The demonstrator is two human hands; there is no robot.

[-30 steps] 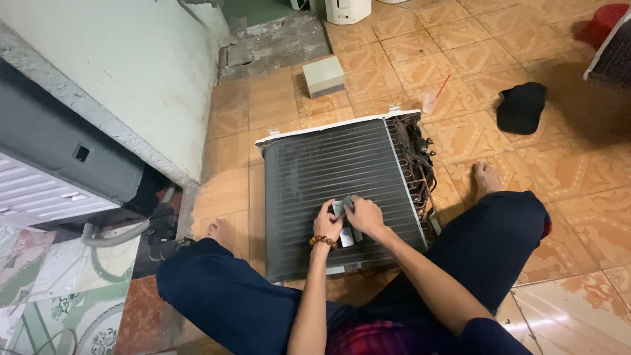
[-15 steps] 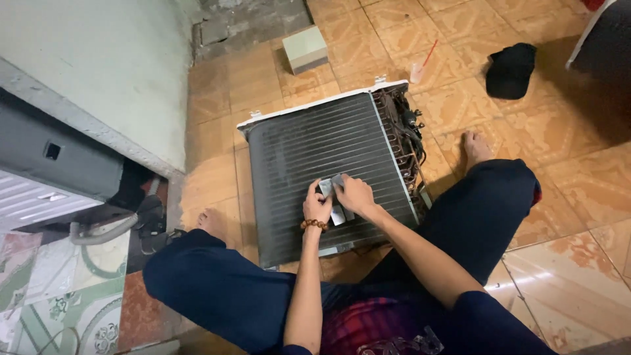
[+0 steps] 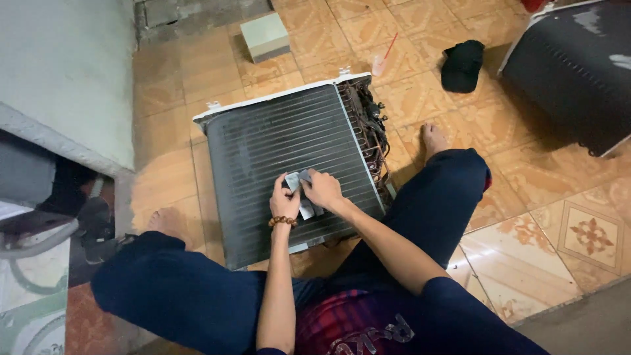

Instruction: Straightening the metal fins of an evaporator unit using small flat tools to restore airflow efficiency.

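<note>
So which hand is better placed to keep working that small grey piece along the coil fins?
Probably the right hand: it lies over the small grey piece on the finned coil, while the left hand only grips its near edge.

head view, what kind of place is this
Probably a home floor used as a makeshift repair spot: orange tiled floor, a finned air-conditioner coil lying flat under both hands, and a second dark unit nearby.

Your coil unit: dull, dusty metal fins, finely ribbed; copper-looking tubing at its side. Small plate under your hands: grey, matt metal. Floor tiles: glossy ceramic. Wrist beads: wood-like.
</note>
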